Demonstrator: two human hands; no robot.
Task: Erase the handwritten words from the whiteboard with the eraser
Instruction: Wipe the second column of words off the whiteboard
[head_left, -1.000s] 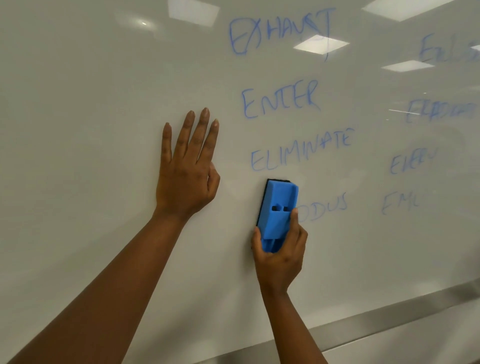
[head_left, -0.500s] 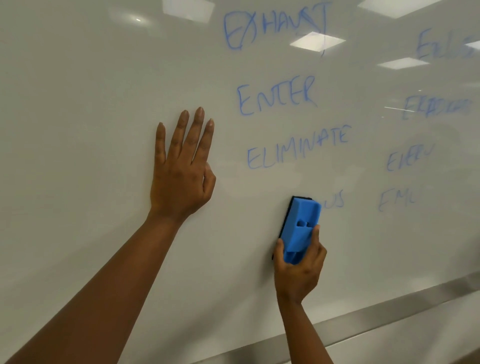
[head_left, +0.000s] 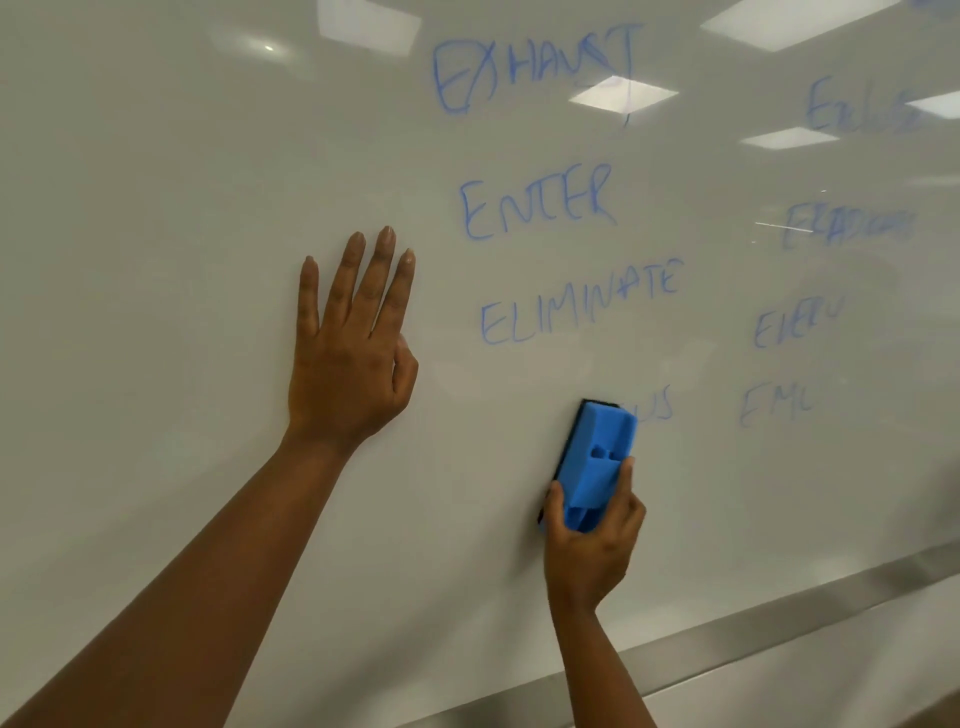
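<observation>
Head view: left hand (head_left: 349, 374) flat on whiteboard (head_left: 156, 208), beside eraser (head_left: 595, 462)

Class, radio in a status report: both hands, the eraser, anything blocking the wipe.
Left hand flat on whiteboard, open. Right hand gripping eraser, pressed beside the "US" remnant. ELIMINATE untouched. Path clear.

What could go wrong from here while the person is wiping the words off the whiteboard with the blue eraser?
1. The right hand grips only the lower end of the eraser, so its top may press unevenly and leave faint traces of the "US" letters.
2. The left hand lies flat on the whiteboard, close to "ELIMINATE"; if it slides right, it may smear the ink.
3. The right-column words, such as "EMU", are faint and may be missed.
</observation>
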